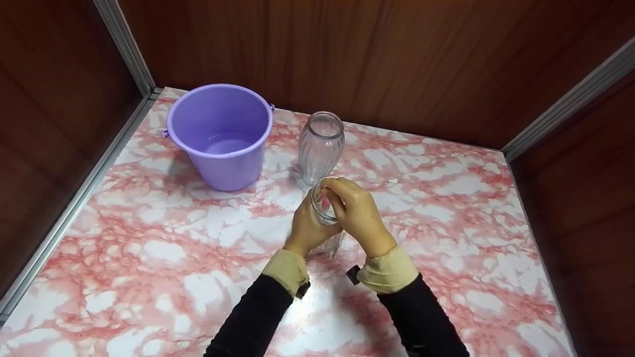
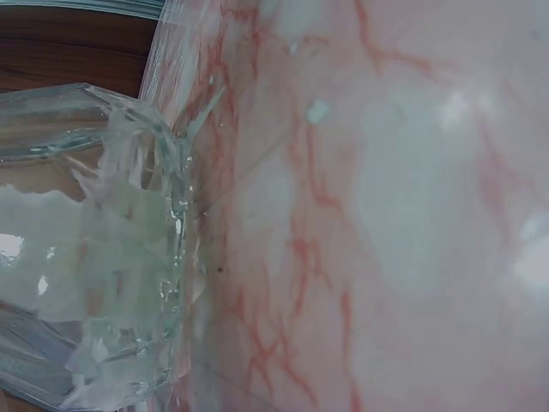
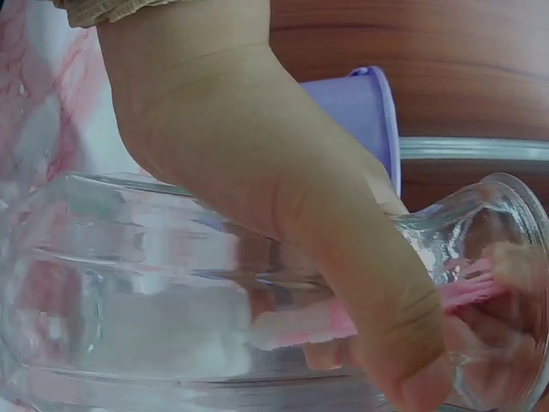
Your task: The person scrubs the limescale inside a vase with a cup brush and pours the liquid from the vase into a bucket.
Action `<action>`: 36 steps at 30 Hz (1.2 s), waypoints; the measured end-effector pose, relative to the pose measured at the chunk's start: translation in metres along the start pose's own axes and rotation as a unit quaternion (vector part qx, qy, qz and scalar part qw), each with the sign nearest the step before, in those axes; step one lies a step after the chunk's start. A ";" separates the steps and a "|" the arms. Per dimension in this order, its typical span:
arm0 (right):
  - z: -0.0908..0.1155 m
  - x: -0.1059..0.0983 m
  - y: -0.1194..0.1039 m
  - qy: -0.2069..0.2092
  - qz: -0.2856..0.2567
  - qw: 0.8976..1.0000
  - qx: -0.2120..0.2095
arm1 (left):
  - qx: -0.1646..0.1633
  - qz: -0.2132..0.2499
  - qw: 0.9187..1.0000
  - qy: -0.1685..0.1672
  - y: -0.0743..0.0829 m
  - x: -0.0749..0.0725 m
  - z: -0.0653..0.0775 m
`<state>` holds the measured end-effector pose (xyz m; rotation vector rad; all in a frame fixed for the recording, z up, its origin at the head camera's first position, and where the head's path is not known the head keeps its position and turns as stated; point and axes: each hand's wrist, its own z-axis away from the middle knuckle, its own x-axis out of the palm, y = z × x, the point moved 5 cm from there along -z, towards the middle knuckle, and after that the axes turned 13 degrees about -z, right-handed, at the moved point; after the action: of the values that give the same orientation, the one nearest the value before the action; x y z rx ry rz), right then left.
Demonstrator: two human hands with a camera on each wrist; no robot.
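Note:
My left hand (image 1: pixel 310 225) grips a clear, ribbed glass vase (image 3: pixel 129 223) below its mouth, with the thumb across the glass in the right wrist view. At the rim is my right hand (image 1: pixel 359 213), its fingers bent into the opening. They pinch a pink strip with a whitish end (image 3: pixel 296 326), which hangs inside the vase; its exact kind cannot be told. The vase's lower part (image 2: pixel 94 257) fills the left side of the left wrist view, with a pale patch showing in the glass. Fingers and reflections partly hide the inside.
Just behind the hands stands a second, pinkish clear glass vase (image 1: pixel 320 153). A purple bucket (image 1: pixel 228 171) is at the back left. The red-and-white marbled tabletop (image 1: pixel 149 277) is bounded by dark wood-grain panels (image 1: pixel 322 54) and metal strips. Small droplets or specks lie near the vase.

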<state>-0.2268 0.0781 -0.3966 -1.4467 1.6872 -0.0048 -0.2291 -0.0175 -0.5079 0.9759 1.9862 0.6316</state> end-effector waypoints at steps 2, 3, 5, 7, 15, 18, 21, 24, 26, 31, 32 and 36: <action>-0.001 0.000 0.000 -0.013 0.000 1.000 0.003 | -0.002 0.004 1.000 -0.002 0.000 0.000 0.000; -0.001 0.001 0.000 -0.018 0.002 1.000 0.003 | -0.003 0.004 1.000 -0.002 0.000 0.000 0.000; -0.001 0.001 0.000 -0.025 0.003 1.000 0.002 | -0.005 0.005 1.000 -0.002 0.000 0.000 0.000; -0.001 0.002 -0.001 -0.031 0.004 1.000 0.002 | -0.006 0.009 1.000 -0.002 0.000 0.000 0.001; -0.003 0.002 -0.001 -0.042 0.012 0.999 0.016 | 0.009 -0.010 1.000 0.003 -0.001 0.000 0.001; -0.003 0.001 0.000 -0.046 0.015 0.998 0.029 | 0.014 -0.013 1.000 0.005 0.000 0.000 0.001; -0.003 0.001 0.001 -0.051 0.016 0.997 0.048 | 0.009 -0.009 1.000 -0.001 0.000 0.001 0.001; -0.003 0.000 0.002 -0.053 0.014 0.997 0.063 | 0.000 0.002 1.000 -0.006 0.000 0.000 0.001; -0.003 -0.001 0.002 -0.052 0.012 0.996 0.068 | 0.000 0.007 1.000 -0.008 0.001 0.000 0.000; -0.004 -0.002 0.004 -0.056 0.002 0.995 0.081 | 0.007 0.011 1.000 -0.004 0.001 0.000 -0.001; -0.004 -0.003 0.004 -0.057 -0.002 0.995 0.085 | 0.009 0.012 1.000 -0.002 0.001 0.000 -0.001; -0.004 -0.005 0.006 -0.050 -0.029 0.993 0.100 | 0.020 0.007 1.000 0.005 0.001 0.001 -0.001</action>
<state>-0.2349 0.0823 -0.3941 -1.3239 1.5172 -0.1277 -0.2296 -0.0162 -0.5070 1.0128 2.0096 0.6073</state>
